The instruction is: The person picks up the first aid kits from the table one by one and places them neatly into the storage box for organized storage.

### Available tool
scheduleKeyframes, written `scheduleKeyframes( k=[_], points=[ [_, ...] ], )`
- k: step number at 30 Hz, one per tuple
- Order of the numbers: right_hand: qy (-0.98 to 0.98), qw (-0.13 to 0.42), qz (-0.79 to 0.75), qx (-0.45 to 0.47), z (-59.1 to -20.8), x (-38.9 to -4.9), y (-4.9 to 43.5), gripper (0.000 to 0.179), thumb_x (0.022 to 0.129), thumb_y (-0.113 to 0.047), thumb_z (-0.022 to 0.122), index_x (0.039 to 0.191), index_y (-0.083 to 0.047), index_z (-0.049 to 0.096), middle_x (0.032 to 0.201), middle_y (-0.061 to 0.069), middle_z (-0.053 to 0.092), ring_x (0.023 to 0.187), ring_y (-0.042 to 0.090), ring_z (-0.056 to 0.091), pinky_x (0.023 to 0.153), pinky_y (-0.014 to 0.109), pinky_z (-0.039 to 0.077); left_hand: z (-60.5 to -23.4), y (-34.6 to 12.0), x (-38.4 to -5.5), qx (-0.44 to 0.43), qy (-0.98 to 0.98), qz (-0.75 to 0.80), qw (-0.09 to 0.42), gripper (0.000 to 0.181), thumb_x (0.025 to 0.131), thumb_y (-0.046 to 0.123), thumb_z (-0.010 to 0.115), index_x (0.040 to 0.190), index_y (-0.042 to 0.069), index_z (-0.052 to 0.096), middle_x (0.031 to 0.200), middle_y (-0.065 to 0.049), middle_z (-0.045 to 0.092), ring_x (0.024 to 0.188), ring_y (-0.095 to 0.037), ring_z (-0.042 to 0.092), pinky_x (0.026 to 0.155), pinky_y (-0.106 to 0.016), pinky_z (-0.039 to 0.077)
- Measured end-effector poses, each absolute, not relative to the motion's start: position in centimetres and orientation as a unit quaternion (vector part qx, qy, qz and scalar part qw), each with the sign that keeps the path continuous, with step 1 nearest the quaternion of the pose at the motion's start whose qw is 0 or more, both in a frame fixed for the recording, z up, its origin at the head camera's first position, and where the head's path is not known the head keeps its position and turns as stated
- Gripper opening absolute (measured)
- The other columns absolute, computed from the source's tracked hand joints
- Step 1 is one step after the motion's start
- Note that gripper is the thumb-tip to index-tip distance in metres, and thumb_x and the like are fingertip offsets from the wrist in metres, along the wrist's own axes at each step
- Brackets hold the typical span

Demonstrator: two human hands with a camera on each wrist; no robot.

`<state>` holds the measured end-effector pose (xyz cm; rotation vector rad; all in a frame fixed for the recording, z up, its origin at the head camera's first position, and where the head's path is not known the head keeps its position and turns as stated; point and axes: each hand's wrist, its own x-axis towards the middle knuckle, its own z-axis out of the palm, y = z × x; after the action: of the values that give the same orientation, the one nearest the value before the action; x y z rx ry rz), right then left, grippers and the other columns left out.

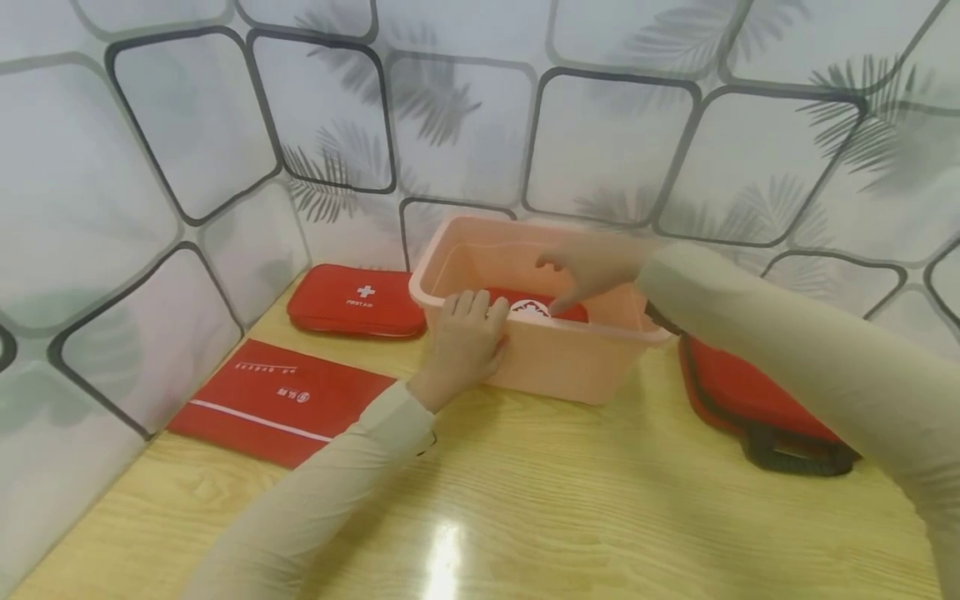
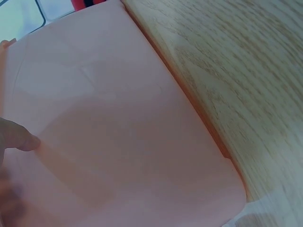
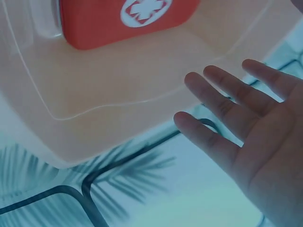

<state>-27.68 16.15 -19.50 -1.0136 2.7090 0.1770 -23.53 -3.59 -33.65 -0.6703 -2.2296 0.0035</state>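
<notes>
A peach plastic bin [image 1: 558, 362] stands near the back of the table. My left hand [image 1: 465, 340] grips its near rim, fingers hooked over the edge; in the left wrist view the thumb [image 2: 19, 137] lies against the outer wall. Inside the bin is a red case [image 3: 94, 23] with a white oval emblem, partly hidden by the near wall in the head view. My right hand [image 1: 600, 265] hovers over the bin. The right wrist view shows its fingers [image 3: 222, 104] spread and holding nothing, apart from the case.
Left of the bin lies a red first aid pouch [image 1: 352, 312] with a white cross. In front of that is a flat red folder [image 1: 277, 392] with a white stripe. A red bag with a black handle [image 1: 798, 458] sits at the right, partly behind my right sleeve. Patterned panels [image 1: 465, 133] enclose the wooden table.
</notes>
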Motion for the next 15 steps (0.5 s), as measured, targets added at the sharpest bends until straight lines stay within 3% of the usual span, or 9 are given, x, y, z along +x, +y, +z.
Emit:
scheduleKeyframes(
  k=[3, 7, 10, 15],
  points=[
    [0.928, 0.102, 0.049, -0.355, -19.1, -26.5, 16.8, 0.072, 0.079, -0.043, 0.07, 0.135, -0.004, 0.045, 0.126, 0.015, 0.059, 0.114, 0.03, 0.058, 0.093, 0.046, 0.048, -33.7, -3.6, -23.6, -0.264, -0.88, -0.003, 0.395, 0.027, 0.083, 0.029, 0.061, 0.099, 0.009, 0.054, 0.087, -0.007, 0.058, 0.083, -0.023, 0.055, 0.077, -0.034, 0.044],
    [0.924, 0.017, 0.026, -0.38, -19.1, -23.9, 18.6, 0.063, 0.076, -0.039, 0.074, 0.123, -0.002, 0.054, 0.116, 0.012, 0.063, 0.105, 0.028, 0.06, 0.091, 0.046, 0.047, -33.8, -3.5, -23.6, -0.262, -0.879, -0.006, 0.397, 0.028, 0.082, 0.03, 0.063, 0.099, 0.009, 0.053, 0.088, -0.008, 0.059, 0.083, -0.023, 0.055, 0.078, -0.035, 0.044],
    [0.914, -0.071, 0.015, -0.399, -20.2, -22.4, 20.4, 0.052, 0.074, -0.034, 0.075, 0.11, -0.002, 0.057, 0.103, 0.011, 0.064, 0.082, 0.024, 0.061, 0.074, 0.042, 0.05, -33.7, -3.5, -23.6, -0.262, -0.875, -0.005, 0.407, 0.029, 0.081, 0.03, 0.063, 0.099, 0.009, 0.054, 0.088, -0.008, 0.059, 0.083, -0.024, 0.056, 0.078, -0.035, 0.045],
    [0.886, -0.217, 0.012, -0.411, -23.6, -20.6, 23.0, 0.05, 0.07, -0.03, 0.076, 0.107, -0.002, 0.055, 0.091, 0.012, 0.062, 0.056, 0.023, 0.054, 0.054, 0.04, 0.05, -33.7, -3.5, -23.5, -0.265, -0.87, -0.003, 0.417, 0.029, 0.081, 0.03, 0.063, 0.098, 0.008, 0.054, 0.086, -0.008, 0.059, 0.081, -0.024, 0.055, 0.076, -0.035, 0.044]
  ],
)
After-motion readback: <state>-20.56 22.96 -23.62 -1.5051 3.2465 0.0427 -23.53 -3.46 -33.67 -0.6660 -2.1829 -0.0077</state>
